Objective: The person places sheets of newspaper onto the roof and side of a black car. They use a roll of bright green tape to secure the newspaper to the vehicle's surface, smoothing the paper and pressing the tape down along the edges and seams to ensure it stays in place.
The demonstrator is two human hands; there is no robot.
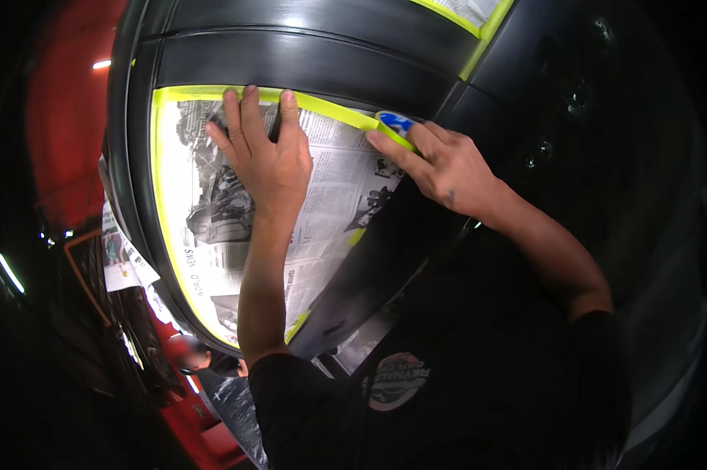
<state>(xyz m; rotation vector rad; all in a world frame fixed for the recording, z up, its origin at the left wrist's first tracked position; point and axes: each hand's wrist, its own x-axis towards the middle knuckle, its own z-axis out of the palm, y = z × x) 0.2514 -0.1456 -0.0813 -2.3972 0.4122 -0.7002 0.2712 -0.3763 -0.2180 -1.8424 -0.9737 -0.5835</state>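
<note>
Sheets of newspaper (pixel 322 172) cover a window in a black car body (pixel 306 59). Bright yellow-green masking tape (pixel 161 168) runs along the paper's left and upper edges. My left hand (pixel 271 160) is open, its fingers spread, with the fingertips on the tape strip at the upper edge. At the strip's right end, my right hand (pixel 451 168) is closed round a roll of masking tape (pixel 397 123) with a blue and white core. The strip runs from under my left fingers to this roll. Short tape pieces (pixel 357 236) sit on the paper's lower right edge.
Another papered, taped window (pixel 471 12) shows at the top right. Beyond the car's left edge, loose newspaper (pixel 122 251) hangs. Another person (pixel 232 399) in dark clothing is at the lower left, near a red surface (pixel 216 442). A dark glossy panel (pixel 581 157) fills the right.
</note>
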